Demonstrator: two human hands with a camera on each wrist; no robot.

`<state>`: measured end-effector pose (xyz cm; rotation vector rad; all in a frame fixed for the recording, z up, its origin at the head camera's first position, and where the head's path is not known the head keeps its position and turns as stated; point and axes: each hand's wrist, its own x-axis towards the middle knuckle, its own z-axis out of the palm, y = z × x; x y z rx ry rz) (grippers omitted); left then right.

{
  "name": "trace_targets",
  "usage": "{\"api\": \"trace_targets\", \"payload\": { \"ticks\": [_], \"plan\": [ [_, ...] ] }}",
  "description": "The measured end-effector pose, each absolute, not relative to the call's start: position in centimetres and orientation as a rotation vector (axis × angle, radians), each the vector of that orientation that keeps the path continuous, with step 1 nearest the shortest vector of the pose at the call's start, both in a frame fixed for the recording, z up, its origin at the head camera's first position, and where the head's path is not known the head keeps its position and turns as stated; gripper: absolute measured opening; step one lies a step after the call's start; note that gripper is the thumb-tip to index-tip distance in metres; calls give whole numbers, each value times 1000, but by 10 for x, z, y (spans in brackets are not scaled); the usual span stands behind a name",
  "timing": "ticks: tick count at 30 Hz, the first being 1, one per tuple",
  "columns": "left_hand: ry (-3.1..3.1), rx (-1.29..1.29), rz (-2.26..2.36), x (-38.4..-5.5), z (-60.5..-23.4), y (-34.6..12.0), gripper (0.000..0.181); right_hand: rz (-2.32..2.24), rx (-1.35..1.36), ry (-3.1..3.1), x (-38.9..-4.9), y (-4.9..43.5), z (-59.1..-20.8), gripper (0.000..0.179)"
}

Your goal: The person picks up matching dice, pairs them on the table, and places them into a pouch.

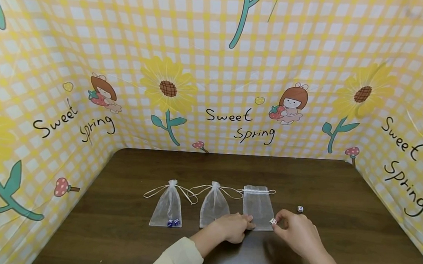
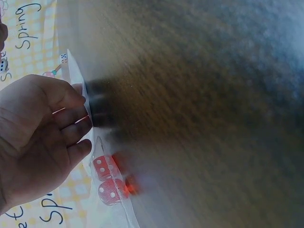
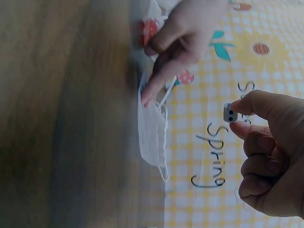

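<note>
My right hand (image 1: 300, 234) pinches a white die (image 1: 272, 221) between thumb and forefinger, beside the lower right corner of a flat organza drawstring bag (image 1: 259, 209). In the right wrist view, the die (image 3: 230, 114) shows dark blue dots and hangs above the table. My left hand (image 1: 231, 227) rests its fingertips on the lower left part of that flat bag. Another white die (image 1: 300, 209) lies on the table behind my right hand. Red dice (image 2: 109, 190) sit inside the middle organza bag (image 1: 212, 207), which my left hand partly hides in the head view.
A third organza bag (image 1: 165, 206), its neck drawn together, stands at the left with two blue dice (image 1: 173, 222) at its base. The dark wooden table (image 1: 128, 167) meets a yellow checked cloth (image 1: 223, 67) at the back and both sides.
</note>
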<state>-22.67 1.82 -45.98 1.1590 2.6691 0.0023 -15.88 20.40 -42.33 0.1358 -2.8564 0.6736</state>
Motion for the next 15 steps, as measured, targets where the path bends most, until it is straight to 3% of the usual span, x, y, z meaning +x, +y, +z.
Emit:
{"api": "trace_targets", "payload": {
  "ticks": [15],
  "plan": [
    [2666, 1115, 8, -227, -461, 19, 49, 581, 408, -2936, -153, 189, -452, 14]
  ]
}}
